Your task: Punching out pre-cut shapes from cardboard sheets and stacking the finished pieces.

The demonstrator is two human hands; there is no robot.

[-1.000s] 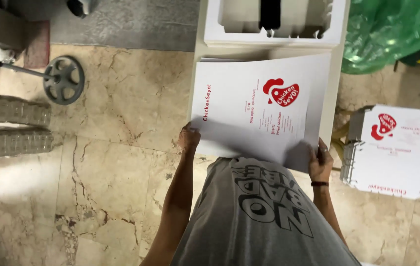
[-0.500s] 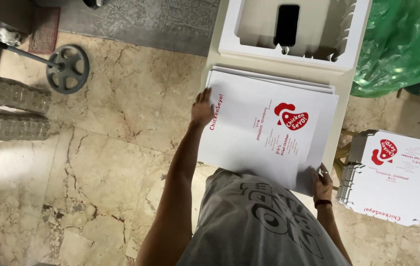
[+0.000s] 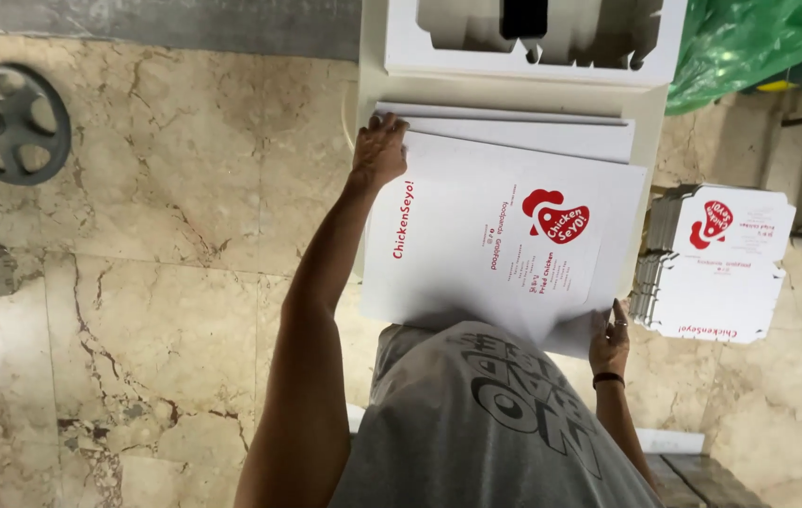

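From the head camera we see our left hand (image 3: 377,150) gripping the far left corner of the flat white printed sheet (image 3: 486,235) lying on the worktop (image 3: 368,56), while our right hand (image 3: 610,339) pinches its near right corner.

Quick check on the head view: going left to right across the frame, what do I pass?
Grey wheel → bare marble floor → left hand on the far corner of the flat white printed sheet → right hand at its near corner → stack of flat white boxes.
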